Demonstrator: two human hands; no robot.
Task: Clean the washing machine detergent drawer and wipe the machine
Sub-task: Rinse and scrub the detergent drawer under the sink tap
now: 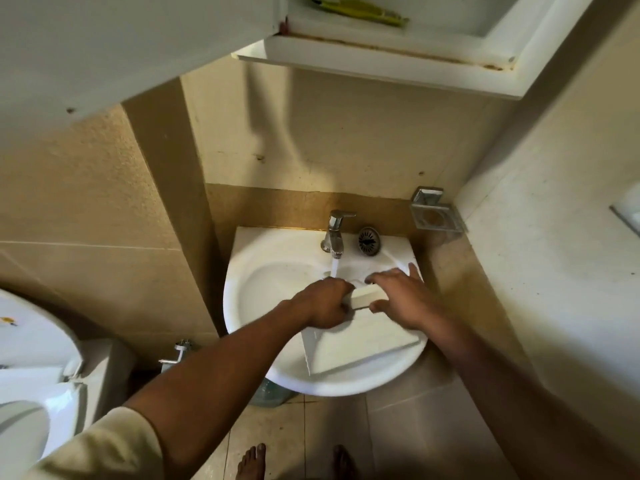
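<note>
While water runs, the white rectangular plastic detergent drawer (pixel 360 341) lies inside the white ceramic wash basin (pixel 242 306). Its broad end sits at the near rim, towards the person. Its long axis runs away from them and slightly leftward, towards the chrome tap (pixel 334 233).

Both hands are on the drawer's far half, so no reach is needed. The left hand (pixel 323 303) is curled round the left edge. The right hand (pixel 401 299) comes in from the right, with fingers spread over the top and the thumb against the near side, pinching the narrower far section. The two are about equally near.

The water stream (pixel 335 268) falls between the hands, at the drawer's far tip. My assessment is that rinsing is under way and that any turn would pivot about this axis.
</note>
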